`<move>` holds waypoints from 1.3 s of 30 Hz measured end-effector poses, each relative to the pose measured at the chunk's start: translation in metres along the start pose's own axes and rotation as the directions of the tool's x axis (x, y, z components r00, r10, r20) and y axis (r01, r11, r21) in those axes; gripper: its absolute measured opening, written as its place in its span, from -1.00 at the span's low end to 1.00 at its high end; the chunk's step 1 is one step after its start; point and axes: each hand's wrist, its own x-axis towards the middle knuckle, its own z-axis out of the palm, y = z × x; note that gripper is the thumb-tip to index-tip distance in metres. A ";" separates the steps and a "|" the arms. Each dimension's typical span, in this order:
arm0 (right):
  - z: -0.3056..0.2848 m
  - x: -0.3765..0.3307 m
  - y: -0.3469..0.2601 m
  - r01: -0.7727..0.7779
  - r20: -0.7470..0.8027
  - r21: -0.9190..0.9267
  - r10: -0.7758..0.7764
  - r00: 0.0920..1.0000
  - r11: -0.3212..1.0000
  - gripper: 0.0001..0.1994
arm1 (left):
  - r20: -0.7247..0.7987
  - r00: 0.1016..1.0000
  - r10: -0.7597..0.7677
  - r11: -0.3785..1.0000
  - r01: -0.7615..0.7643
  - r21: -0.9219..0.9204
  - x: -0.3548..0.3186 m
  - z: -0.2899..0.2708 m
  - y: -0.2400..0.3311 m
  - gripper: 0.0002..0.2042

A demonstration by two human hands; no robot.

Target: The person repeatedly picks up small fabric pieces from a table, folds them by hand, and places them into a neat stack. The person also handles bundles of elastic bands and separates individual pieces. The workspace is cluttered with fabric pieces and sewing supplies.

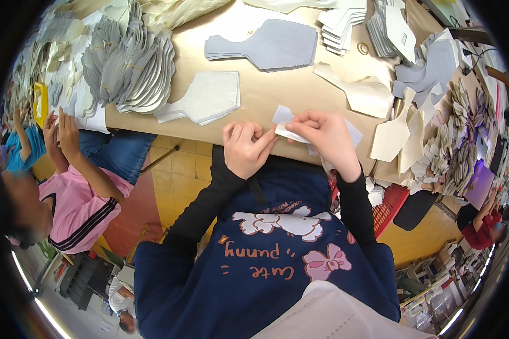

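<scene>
At the table's near edge, a small white cut piece [292, 134] of sheet material is bent between my two hands. My right hand [331, 138] pinches it from above with thumb and fingers. The left end of the piece meets the closed thumb and fingertips of my left hand [246, 148]. Under and beside my right hand lies a pale grey-blue piece [353, 134], partly hidden by the hand. A small light piece [282, 114] shows just beyond the white one. Left of them rests a short stack of off-white cut pieces [208, 96].
Beyond my hands lie a grey stack [277, 44] and a curled cream piece [359, 93]. Banded grey bundles [127, 65] pile up at left; more cut pieces [391, 138] lie at right. A co-worker in pink [87, 198] sits left. A red basket [391, 206] stands below the table.
</scene>
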 end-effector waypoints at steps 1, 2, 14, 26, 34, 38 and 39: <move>0.003 0.009 0.004 -0.071 0.001 -0.038 0.071 0.997 0.997 -0.81 | -0.026 1.000 0.013 1.000 -0.014 -0.007 0.000 0.001 -0.001 -0.70; 0.005 0.015 0.008 -0.061 0.006 -0.056 0.062 0.998 0.997 -0.81 | -0.034 0.999 0.001 1.000 -0.001 0.001 -0.001 0.002 0.000 -0.71; 0.011 0.027 0.023 -0.030 -0.069 -0.099 0.023 0.997 0.995 -0.82 | -0.083 0.996 -0.029 1.000 0.029 0.002 -0.003 0.006 0.000 -0.66; 0.015 0.025 0.021 -0.012 -0.125 -0.143 -0.006 0.992 0.990 -0.83 | -0.058 0.994 -0.096 0.994 0.092 -0.065 0.003 0.001 0.003 -0.73; 0.019 0.023 0.020 0.033 -0.172 -0.206 -0.069 0.983 0.978 -0.83 | -0.051 0.977 -0.209 0.974 0.203 -0.100 0.014 0.001 0.010 -0.79; 0.020 0.022 0.017 0.044 -0.182 -0.283 -0.099 0.978 0.958 -0.82 | -0.044 0.970 -0.241 0.967 0.235 -0.101 0.020 0.002 0.013 -0.85; 0.020 0.022 0.016 0.041 -0.181 -0.285 -0.096 0.979 0.958 -0.82 | -0.043 0.970 -0.238 0.968 0.234 -0.088 0.021 0.002 0.014 -0.85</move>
